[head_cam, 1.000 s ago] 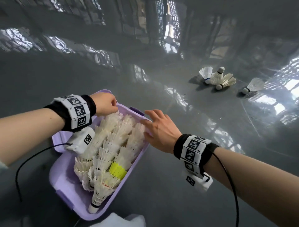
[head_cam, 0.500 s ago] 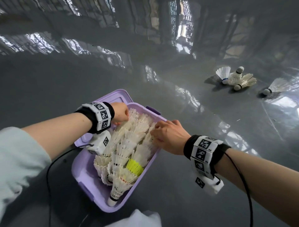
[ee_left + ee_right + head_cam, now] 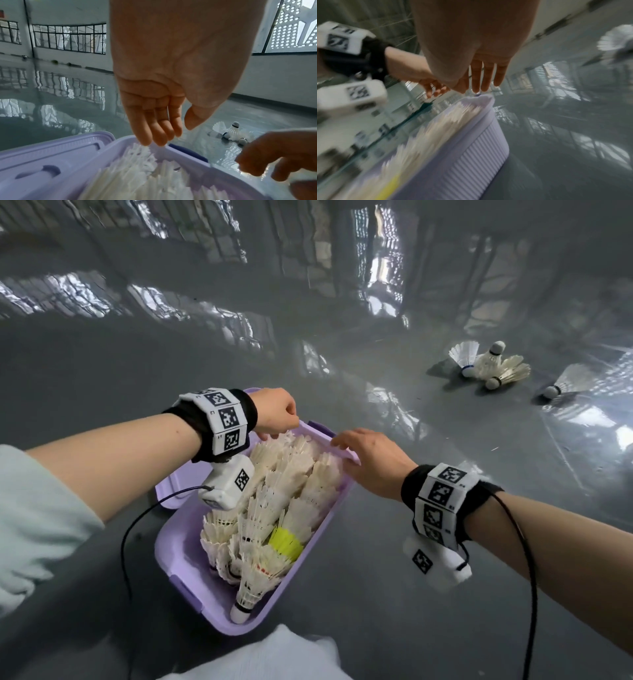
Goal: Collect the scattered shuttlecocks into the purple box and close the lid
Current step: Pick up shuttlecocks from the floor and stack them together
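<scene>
The purple box [image 3: 176,556] sits on the grey floor, packed with white shuttlecocks [image 3: 284,484] and one yellow shuttlecock [image 3: 286,542]. Its lid [image 3: 164,491] lies flat against the box's left side. My left hand [image 3: 275,414] hovers over the far-left corner, its straight fingers [image 3: 159,132] pointing down onto the feather tips and holding nothing. My right hand [image 3: 370,457] lies flat over the far-right rim with fingers [image 3: 481,81] stretched out and nothing in it. A small cluster of loose shuttlecocks [image 3: 489,364] and a single one [image 3: 565,381] lie on the floor far to the right.
The glossy grey floor [image 3: 376,594] reflects windows all round the box. A white cloth or garment edge [image 3: 274,655] shows at the bottom of the head view. Black cables [image 3: 529,594] hang from both wristbands. A wall [image 3: 283,75] stands beyond the loose shuttlecocks.
My right hand went from the box's right rim onto the feathers, then forward to the far-right rim with fingers stretched. My left hand stayed at the far-left corner.
</scene>
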The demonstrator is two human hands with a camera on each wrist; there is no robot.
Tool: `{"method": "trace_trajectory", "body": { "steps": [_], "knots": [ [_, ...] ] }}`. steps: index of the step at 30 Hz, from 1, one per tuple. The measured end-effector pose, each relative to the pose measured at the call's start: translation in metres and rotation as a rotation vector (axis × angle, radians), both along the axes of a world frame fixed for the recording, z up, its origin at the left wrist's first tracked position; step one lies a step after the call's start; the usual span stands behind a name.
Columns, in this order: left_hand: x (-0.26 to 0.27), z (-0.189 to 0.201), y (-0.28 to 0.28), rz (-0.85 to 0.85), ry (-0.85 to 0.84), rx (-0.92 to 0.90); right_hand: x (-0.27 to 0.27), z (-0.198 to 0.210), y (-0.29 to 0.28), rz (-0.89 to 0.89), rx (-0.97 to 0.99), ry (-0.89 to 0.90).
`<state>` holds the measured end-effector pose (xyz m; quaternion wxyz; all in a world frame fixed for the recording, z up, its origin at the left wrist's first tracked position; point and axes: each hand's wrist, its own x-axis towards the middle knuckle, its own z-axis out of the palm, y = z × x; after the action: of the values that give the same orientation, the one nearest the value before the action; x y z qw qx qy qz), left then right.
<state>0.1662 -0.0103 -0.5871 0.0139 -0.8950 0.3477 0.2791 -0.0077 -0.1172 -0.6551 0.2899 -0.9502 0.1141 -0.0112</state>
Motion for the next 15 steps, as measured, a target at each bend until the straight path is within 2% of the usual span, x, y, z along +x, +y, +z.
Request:
{"method": "trace_trajectory", "body": {
  "steps": [4, 7, 11, 15],
  "knots": [
    [-0.007, -0.007, -0.031, 0.024, 0.048, -0.206, -0.015, 0.001, -0.051, -0.426, 0.250, -0.044],
    [-0.016, -0.012, -0.052, 0.135, 0.153, -0.372, -0.033, -0.006, -0.090, -0.708, 0.391, -0.084],
    [-0.034, -0.021, -0.093, 0.177, 0.239, -0.486, -0.067, -0.022, -0.146, -0.966, 0.485, -0.132],
    [-0.045, -0.042, -0.145, 0.123, 0.267, -0.572, -0.098, -0.038, -0.200, -1.111, 0.455, -0.153]
  ]
}}
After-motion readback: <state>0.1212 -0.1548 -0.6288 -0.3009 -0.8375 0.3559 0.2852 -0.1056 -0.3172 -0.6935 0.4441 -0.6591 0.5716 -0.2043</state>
